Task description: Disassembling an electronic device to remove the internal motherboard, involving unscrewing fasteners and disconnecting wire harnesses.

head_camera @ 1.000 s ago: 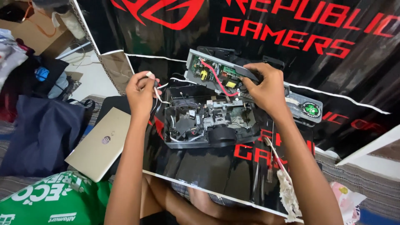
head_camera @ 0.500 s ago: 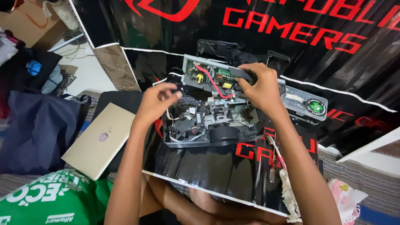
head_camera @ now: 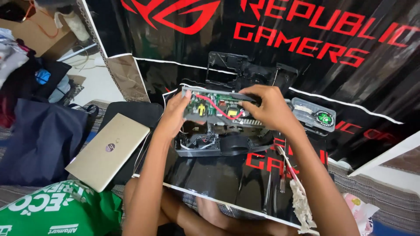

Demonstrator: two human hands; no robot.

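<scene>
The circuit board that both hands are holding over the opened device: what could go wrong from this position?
The circuit board is held by the left hand and right hand above the black housing. Its red wire could snag or pull loose. Fingers on the bare parts might harm them. The screwdrivers lying nearby could be knocked.

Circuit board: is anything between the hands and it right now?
Nothing visible. The left hand grips the circuit board at its left end and the right hand at its right end, both touching it directly, above the opened black chassis.
</scene>
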